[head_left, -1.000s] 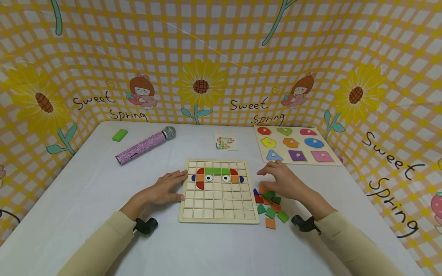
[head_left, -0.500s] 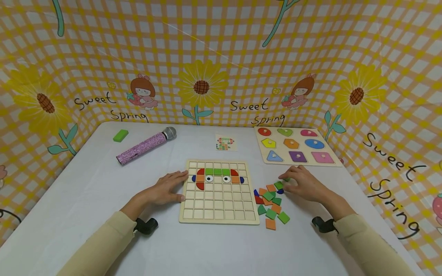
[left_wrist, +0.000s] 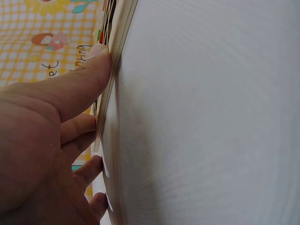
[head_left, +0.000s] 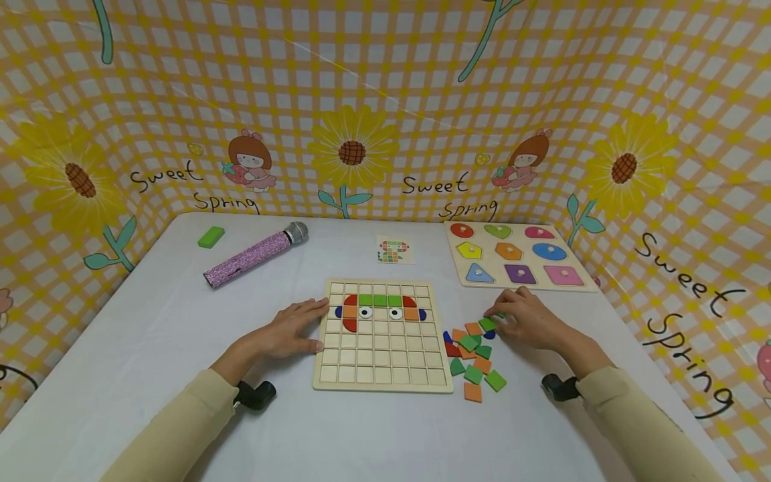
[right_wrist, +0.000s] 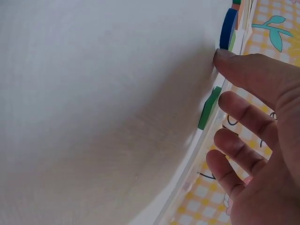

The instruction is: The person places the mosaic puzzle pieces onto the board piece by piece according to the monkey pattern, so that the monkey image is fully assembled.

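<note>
A square wooden grid board (head_left: 385, 361) lies at the middle of the table. Red, green, orange and blue tiles and two eye tiles (head_left: 365, 312) fill part of its upper rows. My left hand (head_left: 295, 326) rests against the board's left edge, fingers spread; the left wrist view has its thumb (left_wrist: 89, 77) on the edge. My right hand (head_left: 527, 321) is over the far right of a loose tile pile (head_left: 472, 345). In the right wrist view its thumb is right by a blue half-round tile (right_wrist: 228, 29), and its index fingertip is beside a green tile (right_wrist: 209, 108). Thumb and fingers stand apart.
A small pattern card (head_left: 395, 249) lies behind the board. At the back right is a knobbed shape puzzle (head_left: 515, 261). A glittery pink microphone (head_left: 253, 258) and a green block (head_left: 211, 237) lie at the back left. Checked cloth encloses the far side and the flanks.
My right hand has moved right from above the gap beside the board, down to the far right tiles, and has shifted only slightly since. The left hand stays at the board's edge.
</note>
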{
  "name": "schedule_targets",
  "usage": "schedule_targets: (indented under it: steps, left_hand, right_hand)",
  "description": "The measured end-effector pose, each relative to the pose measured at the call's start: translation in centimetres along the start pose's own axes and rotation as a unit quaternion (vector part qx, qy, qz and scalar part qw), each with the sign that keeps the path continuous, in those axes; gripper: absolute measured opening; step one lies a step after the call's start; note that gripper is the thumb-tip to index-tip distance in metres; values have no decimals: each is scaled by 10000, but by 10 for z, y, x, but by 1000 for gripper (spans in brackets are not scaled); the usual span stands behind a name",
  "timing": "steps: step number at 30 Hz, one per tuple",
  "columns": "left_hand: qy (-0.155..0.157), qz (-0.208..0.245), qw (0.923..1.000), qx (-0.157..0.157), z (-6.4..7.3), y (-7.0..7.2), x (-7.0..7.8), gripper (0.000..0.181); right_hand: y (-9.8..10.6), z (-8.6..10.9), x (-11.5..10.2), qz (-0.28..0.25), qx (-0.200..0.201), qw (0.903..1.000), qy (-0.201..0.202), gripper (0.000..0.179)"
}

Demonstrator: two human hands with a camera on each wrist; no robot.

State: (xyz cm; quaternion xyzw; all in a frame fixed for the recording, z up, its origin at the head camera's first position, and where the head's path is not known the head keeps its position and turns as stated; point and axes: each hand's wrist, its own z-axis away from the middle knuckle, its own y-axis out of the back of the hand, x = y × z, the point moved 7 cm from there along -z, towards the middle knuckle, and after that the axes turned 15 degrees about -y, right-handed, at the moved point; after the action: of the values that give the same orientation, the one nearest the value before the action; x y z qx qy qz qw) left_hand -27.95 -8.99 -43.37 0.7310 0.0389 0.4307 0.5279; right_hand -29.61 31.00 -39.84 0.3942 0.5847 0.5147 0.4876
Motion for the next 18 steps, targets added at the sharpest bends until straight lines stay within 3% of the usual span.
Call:
schedule_targets:
  steps: [12, 18]
  left_hand:
    - [67, 20, 10000, -40, 0, 0, 0, 76]
    - [44, 22, 10000, -33, 0, 1, 1, 75]
  right_hand:
    - [6, 2, -2, -254, 68, 9997, -10, 20]
    - [9, 1, -27, -556, -71, 9984, -102, 19]
